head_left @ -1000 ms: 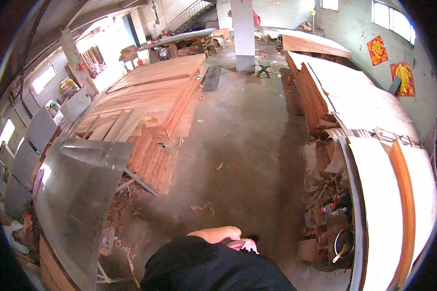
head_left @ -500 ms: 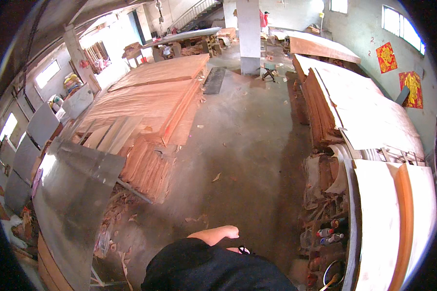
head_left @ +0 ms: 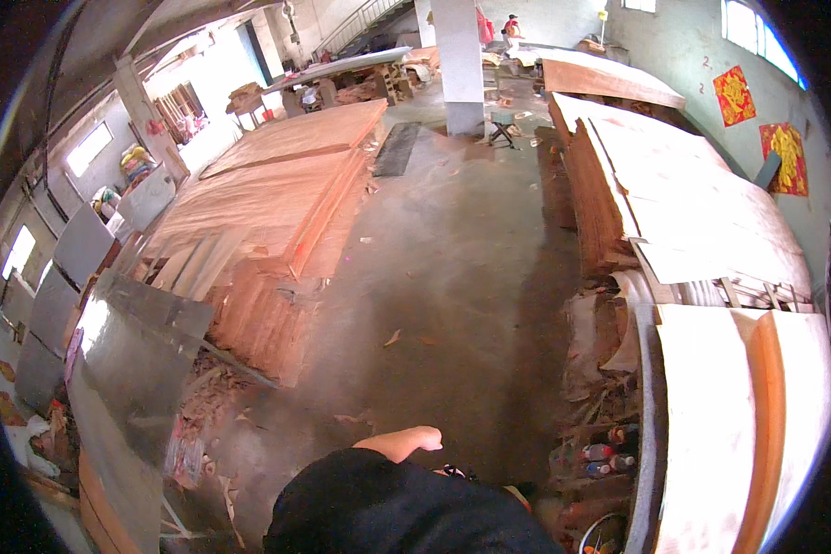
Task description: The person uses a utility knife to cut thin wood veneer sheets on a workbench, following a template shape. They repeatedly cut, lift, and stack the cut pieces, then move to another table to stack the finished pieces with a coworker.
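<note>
Right now only 1 hand shows: a bare forearm comes out from above the black-clad torso (head_left: 406, 508) at the lower edge, ending in a hand (head_left: 425, 437) held over the concrete floor (head_left: 452, 277). From its place just left of the body's middle it is probably the left hand, though the view is too cramped to be sure. The fingers look loosely curled with nothing between them; the grip carries nothing. The right hand is out of view, so its grip cannot be told.

Nothing is held or touched. Nearest to the hand are scraps of veneer on the floor (head_left: 351, 420) and, a little further left, the low stack of reddish veneer sheets (head_left: 268, 314) with a bent grey metal sheet (head_left: 129, 351) beside it. On the right stand pale plywood boards (head_left: 711, 415), and below them a clutter of bottles (head_left: 600, 457) lies near the person's side. Taller veneer piles (head_left: 674, 185) run toward a white pillar (head_left: 460, 65) at the back.

As for progress, no sheet is in hand or lifted, so as far as can be judged the handling of any sheet is all still to come.
</note>
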The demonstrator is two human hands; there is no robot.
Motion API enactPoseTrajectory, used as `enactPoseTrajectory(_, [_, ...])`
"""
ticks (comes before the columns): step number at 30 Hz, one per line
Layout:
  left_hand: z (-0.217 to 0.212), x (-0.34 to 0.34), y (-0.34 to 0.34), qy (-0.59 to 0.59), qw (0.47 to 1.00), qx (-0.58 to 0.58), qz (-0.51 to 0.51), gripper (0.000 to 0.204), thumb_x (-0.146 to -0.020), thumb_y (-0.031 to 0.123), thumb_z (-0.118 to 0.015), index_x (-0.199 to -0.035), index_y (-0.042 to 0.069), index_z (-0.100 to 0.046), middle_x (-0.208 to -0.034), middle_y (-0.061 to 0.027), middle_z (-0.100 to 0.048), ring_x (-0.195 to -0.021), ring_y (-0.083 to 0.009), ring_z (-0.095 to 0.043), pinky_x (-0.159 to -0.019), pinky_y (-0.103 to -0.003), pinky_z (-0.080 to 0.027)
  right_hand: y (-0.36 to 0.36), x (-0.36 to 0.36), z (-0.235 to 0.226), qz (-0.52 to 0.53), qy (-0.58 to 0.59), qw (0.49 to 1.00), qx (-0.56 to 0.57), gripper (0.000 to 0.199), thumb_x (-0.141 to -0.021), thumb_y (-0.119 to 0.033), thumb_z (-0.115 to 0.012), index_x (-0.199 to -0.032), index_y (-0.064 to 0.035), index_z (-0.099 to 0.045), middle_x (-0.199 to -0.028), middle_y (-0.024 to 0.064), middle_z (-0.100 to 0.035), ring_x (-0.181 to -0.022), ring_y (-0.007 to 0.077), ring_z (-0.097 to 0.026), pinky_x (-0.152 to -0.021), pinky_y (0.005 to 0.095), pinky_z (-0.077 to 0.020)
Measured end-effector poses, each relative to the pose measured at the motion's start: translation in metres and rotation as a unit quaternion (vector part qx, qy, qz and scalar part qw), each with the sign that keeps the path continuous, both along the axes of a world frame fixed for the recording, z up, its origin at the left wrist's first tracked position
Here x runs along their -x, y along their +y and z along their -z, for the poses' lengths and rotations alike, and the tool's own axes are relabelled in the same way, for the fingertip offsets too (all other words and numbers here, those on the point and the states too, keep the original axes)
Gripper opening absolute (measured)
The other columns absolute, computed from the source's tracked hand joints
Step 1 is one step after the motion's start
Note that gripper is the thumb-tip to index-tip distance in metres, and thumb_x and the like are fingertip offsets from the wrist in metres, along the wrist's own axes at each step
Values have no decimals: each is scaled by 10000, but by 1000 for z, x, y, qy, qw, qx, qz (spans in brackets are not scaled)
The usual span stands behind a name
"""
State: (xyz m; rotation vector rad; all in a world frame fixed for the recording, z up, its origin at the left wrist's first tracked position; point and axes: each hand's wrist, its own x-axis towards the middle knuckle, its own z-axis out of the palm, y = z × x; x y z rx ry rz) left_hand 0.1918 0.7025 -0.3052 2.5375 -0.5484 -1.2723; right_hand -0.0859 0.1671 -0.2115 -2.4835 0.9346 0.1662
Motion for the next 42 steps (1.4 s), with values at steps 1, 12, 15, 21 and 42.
enactPoseTrajectory(1, [-11, -8, -14, -16, 1000, 1, -17, 318, -783, 320, -473, -803, 48, -636, -801, -172, -616, -727, -347, -582, -642, -456, -439, -18, -6, 14, -8, -29, 999, 10, 328, -786, -309, -587, -963, -39, -530, -637, 115, -506, -552, 214, -455, -517, 346, -391])
enactPoseTrajectory(12, [-74, -57, -168, -25, 998, 18, -57, 339, -812, 321, -517, -1011, 58, -596, -978, -146, -608, -909, -283, -580, -793, -361, -451, -142, -122, -60, 22, -78, 997, -5, 216, -849, -243, -484, -1003, -138, -594, -741, 115, -616, -708, 266, -599, -615, 360, -447])
enactPoseTrajectory(15, [-88, -73, -222, -19, 999, 37, 4, 349, -813, 315, -517, -1020, 44, -592, -1000, -148, -601, -929, -276, -577, -796, -355, -450, -163, -125, -71, 38, -100, 993, -41, 196, -848, -193, -481, -996, -142, -598, -731, 91, -624, -702, 244, -602, -620, 345, -454])
enactPoseTrajectory(21, [-104, -117, -322, 77, 967, 230, -71, 310, -838, 195, -510, -1075, 0, -554, -972, -119, -621, -892, -177, -590, -783, -280, -456, -185, -102, -52, 96, -121, 986, -70, 187, -814, -164, -520, -983, -145, -599, -750, 75, -621, -720, 228, -600, -648, 323, -457])
enactPoseTrajectory(42, [-141, -368, -661, 93, 891, 444, 10, 321, -866, 133, -498, -1166, 21, -484, -1034, -24, -571, -866, -56, -526, -764, -206, -422, -192, -231, -64, 331, -129, 931, 88, 307, -740, -56, -541, -1026, -154, -591, -957, 70, -556, -770, 266, -566, -665, 343, -466])
